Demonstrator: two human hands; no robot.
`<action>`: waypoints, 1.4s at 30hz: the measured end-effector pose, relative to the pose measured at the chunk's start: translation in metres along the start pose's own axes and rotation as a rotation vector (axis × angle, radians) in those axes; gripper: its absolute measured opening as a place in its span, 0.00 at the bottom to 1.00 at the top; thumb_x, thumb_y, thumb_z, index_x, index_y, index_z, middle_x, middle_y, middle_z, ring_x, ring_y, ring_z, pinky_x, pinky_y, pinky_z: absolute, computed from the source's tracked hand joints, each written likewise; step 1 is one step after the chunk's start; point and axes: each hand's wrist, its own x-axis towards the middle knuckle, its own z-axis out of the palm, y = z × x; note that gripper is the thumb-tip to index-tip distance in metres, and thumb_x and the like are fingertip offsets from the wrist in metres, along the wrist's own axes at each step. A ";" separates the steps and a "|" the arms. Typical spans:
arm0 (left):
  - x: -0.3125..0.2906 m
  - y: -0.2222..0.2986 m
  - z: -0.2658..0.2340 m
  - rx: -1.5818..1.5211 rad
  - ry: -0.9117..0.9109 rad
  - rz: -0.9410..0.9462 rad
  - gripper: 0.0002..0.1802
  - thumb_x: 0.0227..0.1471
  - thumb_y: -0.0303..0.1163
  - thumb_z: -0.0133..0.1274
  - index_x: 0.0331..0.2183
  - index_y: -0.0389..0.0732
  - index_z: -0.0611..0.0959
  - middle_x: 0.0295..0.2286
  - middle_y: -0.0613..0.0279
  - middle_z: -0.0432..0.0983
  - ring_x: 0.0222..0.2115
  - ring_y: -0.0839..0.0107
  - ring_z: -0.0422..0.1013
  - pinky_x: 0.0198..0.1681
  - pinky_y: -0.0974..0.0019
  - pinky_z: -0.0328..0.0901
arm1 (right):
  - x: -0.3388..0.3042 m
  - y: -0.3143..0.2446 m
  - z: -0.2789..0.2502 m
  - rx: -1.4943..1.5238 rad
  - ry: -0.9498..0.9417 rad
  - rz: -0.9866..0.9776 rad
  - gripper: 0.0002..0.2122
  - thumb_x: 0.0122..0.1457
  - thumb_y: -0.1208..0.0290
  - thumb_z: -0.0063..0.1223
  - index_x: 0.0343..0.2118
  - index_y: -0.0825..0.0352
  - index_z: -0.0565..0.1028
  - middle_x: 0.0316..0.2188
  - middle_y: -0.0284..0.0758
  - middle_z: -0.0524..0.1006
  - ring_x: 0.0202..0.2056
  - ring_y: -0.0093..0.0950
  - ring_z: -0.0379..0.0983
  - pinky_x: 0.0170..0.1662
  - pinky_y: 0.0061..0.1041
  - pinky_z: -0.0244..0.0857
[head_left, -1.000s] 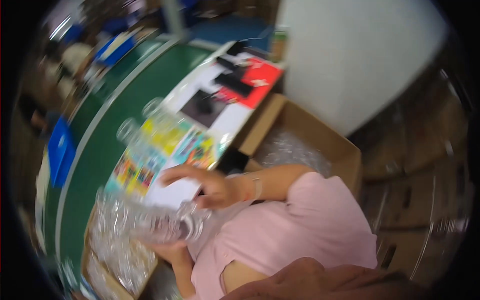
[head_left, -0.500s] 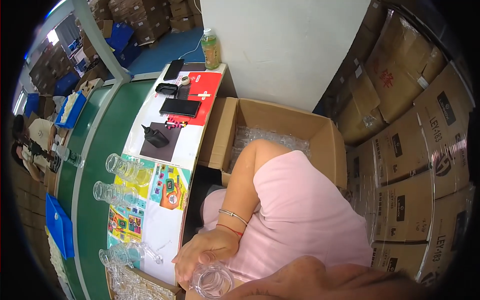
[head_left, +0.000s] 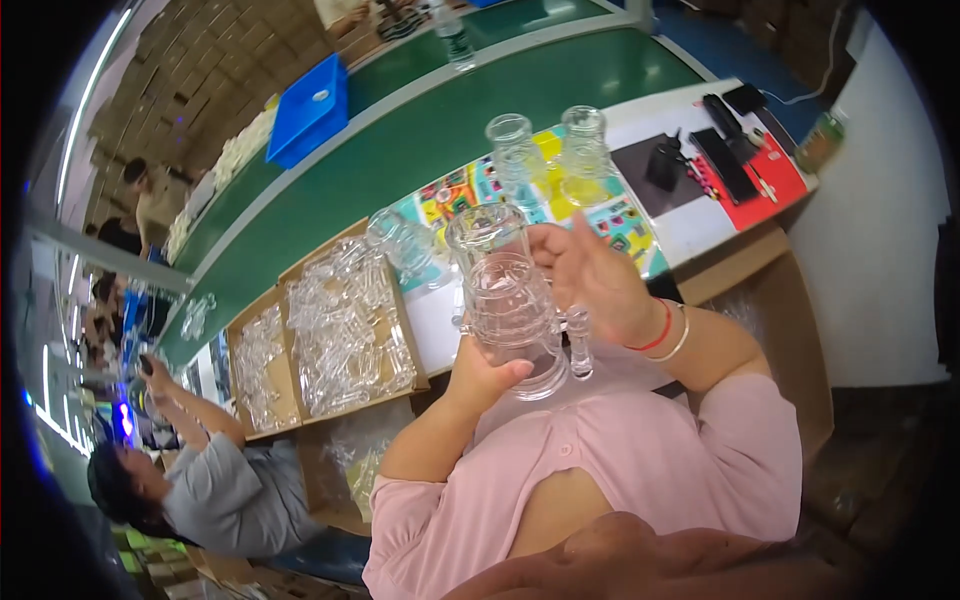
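Note:
In front of my chest, my left hand (head_left: 492,375) is wrapped round the lower side of a clear glass vessel (head_left: 497,290) with a wide round mouth, a ringed body and a short side tube. My right hand (head_left: 600,285), a red string and a bangle on its wrist, is raised just behind the vessel's right side. Its fingers are stretched and apart; whether they touch the glass is hard to see. Beyond the vessel, a similar glass vessel (head_left: 402,243) lies on the table, and two more, a clear vessel (head_left: 515,160) and its neighbour (head_left: 584,155), stand farther off.
Left of me, a cardboard tray (head_left: 418,372) holds many small glass tubes. Phones (head_left: 722,165) and a black bottle (head_left: 663,162) lie at the right. Behind runs a green conveyor (head_left: 400,140) with a blue bin (head_left: 308,110). A co-worker (head_left: 240,490) sits at the left.
The view has swung left, from the boxes to the table and tray. The glass vessel, low by my lap before, is now upright at my chest, and my left hand has come into view.

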 end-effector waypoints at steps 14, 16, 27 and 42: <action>-0.006 -0.009 -0.026 0.345 0.166 0.357 0.50 0.26 0.30 0.67 0.50 0.38 0.55 0.42 0.52 0.64 0.43 0.62 0.65 0.44 0.61 0.63 | -0.002 -0.001 -0.002 -1.800 -0.004 -0.588 0.12 0.39 0.76 0.51 0.31 0.67 0.71 0.30 0.37 0.75 0.40 0.32 0.70 0.55 0.46 0.47; -0.004 -0.012 -0.028 1.494 0.109 0.667 0.52 0.24 0.32 0.69 0.51 0.37 0.55 0.41 0.52 0.66 0.42 0.61 0.65 0.43 0.61 0.63 | -0.002 0.000 -0.019 -1.790 -0.053 -0.608 0.13 0.41 0.75 0.53 0.34 0.66 0.71 0.32 0.38 0.74 0.41 0.32 0.69 0.55 0.45 0.47; -0.036 -0.028 -0.038 0.692 0.197 0.654 0.46 0.43 0.55 0.48 0.53 0.33 0.53 0.52 0.42 0.45 0.52 0.53 0.48 0.53 0.55 0.46 | -0.011 0.066 -0.054 -1.414 -0.038 -0.363 0.43 0.42 0.54 0.59 0.55 0.70 0.46 0.53 0.47 0.54 0.54 0.38 0.54 0.56 0.36 0.45; -0.071 -0.032 -0.084 -0.450 0.340 0.270 0.49 0.28 0.39 0.67 0.50 0.35 0.59 0.45 0.46 0.63 0.48 0.53 0.60 0.50 0.51 0.57 | 0.060 0.056 -0.081 -1.534 -0.348 0.252 0.17 0.52 0.65 0.50 0.41 0.70 0.69 0.42 0.39 0.69 0.46 0.34 0.65 0.51 0.29 0.55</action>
